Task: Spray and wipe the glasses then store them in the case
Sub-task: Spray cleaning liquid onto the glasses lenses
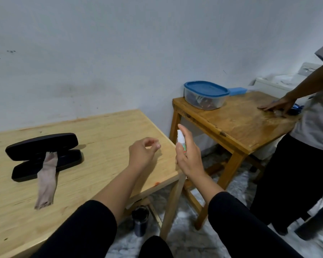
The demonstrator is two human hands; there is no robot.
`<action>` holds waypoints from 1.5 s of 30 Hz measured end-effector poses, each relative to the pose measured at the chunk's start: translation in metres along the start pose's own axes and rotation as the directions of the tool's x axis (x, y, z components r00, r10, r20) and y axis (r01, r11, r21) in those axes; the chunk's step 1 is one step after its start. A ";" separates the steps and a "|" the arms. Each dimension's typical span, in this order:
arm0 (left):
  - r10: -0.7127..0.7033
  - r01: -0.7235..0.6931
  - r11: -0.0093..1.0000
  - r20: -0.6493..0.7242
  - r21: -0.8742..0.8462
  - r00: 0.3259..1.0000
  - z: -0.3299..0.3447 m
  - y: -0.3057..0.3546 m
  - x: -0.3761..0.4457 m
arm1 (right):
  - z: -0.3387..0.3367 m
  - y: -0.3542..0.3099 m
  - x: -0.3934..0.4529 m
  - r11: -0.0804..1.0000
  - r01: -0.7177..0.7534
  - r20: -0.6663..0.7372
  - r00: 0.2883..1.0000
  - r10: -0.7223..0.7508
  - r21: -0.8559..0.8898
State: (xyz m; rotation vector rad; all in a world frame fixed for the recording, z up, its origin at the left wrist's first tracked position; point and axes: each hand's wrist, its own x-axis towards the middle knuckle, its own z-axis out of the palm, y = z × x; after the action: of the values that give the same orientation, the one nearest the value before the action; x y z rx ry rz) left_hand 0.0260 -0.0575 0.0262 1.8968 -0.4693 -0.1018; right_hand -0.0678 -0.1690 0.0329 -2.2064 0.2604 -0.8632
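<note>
My right hand (189,157) grips a small white spray bottle (180,139) upright just past the right edge of the light wooden table (104,146), forefinger on its top. To its left, my left hand (144,151) hovers over the table's right end with fingers loosely curled; nothing shows between them. A black glasses case (35,144) lies open at the table's left. A pale wiping cloth (47,179) hangs from it onto the tabletop. No glasses are in sight.
A darker wooden table (237,123) stands to the right with a blue-lidded clear container (205,94) on it. Another person (309,127) stands at its right, a hand (277,107) flat on the top. A dark tumbler (140,220) sits on the floor.
</note>
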 end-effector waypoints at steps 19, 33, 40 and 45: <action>0.014 -0.035 0.971 0.091 0.236 0.996 0.010 -0.023 -0.018 | 0.006 -0.009 -0.002 0.999 0.003 -0.011 1.000 -0.003 -0.045; 0.211 -0.142 0.757 -0.032 0.638 0.977 -0.096 -0.019 -0.016 | 0.035 -0.060 0.017 0.991 0.130 0.019 0.991 -0.129 -0.019; 0.279 -0.090 0.602 -0.103 0.793 0.955 -0.172 -0.024 -0.032 | 0.076 -0.108 0.022 0.973 0.226 0.035 0.973 -0.228 0.051; 0.262 -0.005 0.570 -0.177 0.822 0.949 -0.229 -0.027 -0.060 | 0.116 -0.145 0.018 0.952 0.274 0.094 0.953 -0.288 0.138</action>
State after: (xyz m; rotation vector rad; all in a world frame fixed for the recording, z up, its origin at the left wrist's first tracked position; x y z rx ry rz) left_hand 0.0453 0.1739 0.0779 2.7258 -0.5066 0.6003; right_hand 0.0112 -0.0082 0.0865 -2.1968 -0.1636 -0.8754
